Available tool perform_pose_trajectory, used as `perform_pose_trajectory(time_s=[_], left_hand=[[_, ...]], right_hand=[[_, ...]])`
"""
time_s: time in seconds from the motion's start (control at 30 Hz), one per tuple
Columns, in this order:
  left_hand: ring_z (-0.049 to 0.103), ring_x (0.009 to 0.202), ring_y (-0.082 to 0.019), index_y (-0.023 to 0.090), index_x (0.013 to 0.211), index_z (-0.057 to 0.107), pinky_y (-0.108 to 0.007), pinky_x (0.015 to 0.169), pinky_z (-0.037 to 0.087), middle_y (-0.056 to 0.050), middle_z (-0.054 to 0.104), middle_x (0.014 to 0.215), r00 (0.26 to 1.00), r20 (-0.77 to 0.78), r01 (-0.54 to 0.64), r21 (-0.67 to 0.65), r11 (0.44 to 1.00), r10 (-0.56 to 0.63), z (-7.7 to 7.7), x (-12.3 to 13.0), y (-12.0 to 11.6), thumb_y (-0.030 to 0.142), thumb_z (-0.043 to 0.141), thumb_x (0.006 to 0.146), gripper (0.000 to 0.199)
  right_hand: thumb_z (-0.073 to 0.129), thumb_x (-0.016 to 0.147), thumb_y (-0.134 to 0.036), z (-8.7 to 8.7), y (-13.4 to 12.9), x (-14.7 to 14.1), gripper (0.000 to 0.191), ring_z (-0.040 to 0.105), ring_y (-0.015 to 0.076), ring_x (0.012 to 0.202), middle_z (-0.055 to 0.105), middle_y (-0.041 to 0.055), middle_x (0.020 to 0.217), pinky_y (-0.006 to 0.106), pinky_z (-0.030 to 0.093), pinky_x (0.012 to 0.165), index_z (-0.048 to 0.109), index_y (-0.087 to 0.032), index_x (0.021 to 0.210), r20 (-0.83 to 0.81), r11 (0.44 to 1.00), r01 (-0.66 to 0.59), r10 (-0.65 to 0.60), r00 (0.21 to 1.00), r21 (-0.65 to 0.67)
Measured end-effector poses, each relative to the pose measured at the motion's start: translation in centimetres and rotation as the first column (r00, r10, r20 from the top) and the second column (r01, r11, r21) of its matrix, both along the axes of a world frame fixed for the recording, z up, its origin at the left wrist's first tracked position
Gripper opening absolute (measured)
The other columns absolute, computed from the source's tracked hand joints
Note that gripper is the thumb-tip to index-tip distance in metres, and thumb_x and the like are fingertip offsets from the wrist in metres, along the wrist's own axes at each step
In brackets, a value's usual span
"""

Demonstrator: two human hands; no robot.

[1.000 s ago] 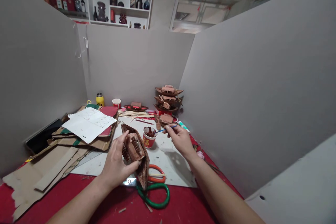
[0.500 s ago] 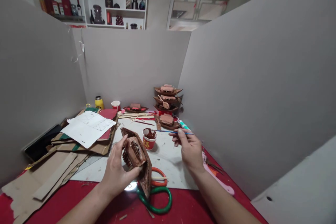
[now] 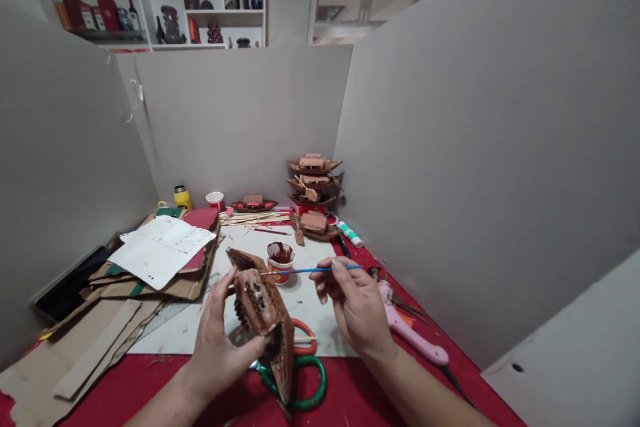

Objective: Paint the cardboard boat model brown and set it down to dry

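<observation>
My left hand (image 3: 220, 337) grips a brown model boat (image 3: 281, 333) by its cabin, thumb on the near end and fingers on the far end. The boat is tilted, with its cabin turned toward me. My right hand (image 3: 353, 300) pinches a thin blue paintbrush (image 3: 305, 271), whose tip is at the upper edge of the cabin; whether it touches is too small to tell. Just behind the boat stands a paper cup (image 3: 281, 260) with dark brown paint smeared inside. Scissors (image 3: 311, 383) with green and orange handles lie partly hidden beneath the boat.
More model boats (image 3: 314, 180) are stacked at the back, with another boat (image 3: 315, 223) before them. Thin wooden sticks (image 3: 255, 219) lie across the far end. Cardboard sheets (image 3: 105, 333) and white paper (image 3: 160, 250) pile up at left. A pink-handled tool (image 3: 417, 337) lies at right.
The paintbrush has moved from the cup's rim left and down to the boat's cabin. My left hand still holds the boat in nearly the same pose. The camera view has shifted slightly.
</observation>
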State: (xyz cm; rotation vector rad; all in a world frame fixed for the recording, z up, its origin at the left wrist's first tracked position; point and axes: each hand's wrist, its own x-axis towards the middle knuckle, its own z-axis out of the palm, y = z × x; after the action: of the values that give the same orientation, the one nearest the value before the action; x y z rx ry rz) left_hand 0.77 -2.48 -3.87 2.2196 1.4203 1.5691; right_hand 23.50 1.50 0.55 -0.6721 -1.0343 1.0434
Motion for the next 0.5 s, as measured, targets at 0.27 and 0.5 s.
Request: perform_pose_trajectory(time_s=[0.27, 0.5], left_hand=[[0.055, 0.127, -0.036, 0.027, 0.152, 0.024, -0.058, 0.102, 0.048, -0.019, 0.05, 0.142, 0.999, -0.038, 0.009, 0.039, 0.999, -0.007, -0.06, -0.03, 0.11, 0.025, 0.076, 0.075, 0.092], [0.057, 0.125, -0.034, 0.026, 0.152, 0.025, -0.055, 0.101, 0.05, -0.017, 0.053, 0.138, 0.998, -0.052, -0.027, 0.077, 0.997, 0.031, 0.3, 0.03, 0.11, 0.026, 0.075, 0.076, 0.091]], right_hand=[[0.062, 0.092, -0.048, -0.67, -0.77, 0.49, 0.03, 0.063, 0.0148, 0.058, 0.073, 0.0043, 0.071, 0.026, 0.051, 0.053, 0.07, -0.02, 0.085, 0.149, 0.994, 0.031, -0.046, 0.988, 0.101], [0.057, 0.095, -0.047, -0.67, -1.01, 0.65, 0.031, 0.064, 0.016, 0.059, 0.074, 0.005, 0.074, 0.028, 0.052, 0.053, 0.071, -0.02, 0.086, 0.155, 0.987, 0.085, -0.106, 0.982, 0.136]])
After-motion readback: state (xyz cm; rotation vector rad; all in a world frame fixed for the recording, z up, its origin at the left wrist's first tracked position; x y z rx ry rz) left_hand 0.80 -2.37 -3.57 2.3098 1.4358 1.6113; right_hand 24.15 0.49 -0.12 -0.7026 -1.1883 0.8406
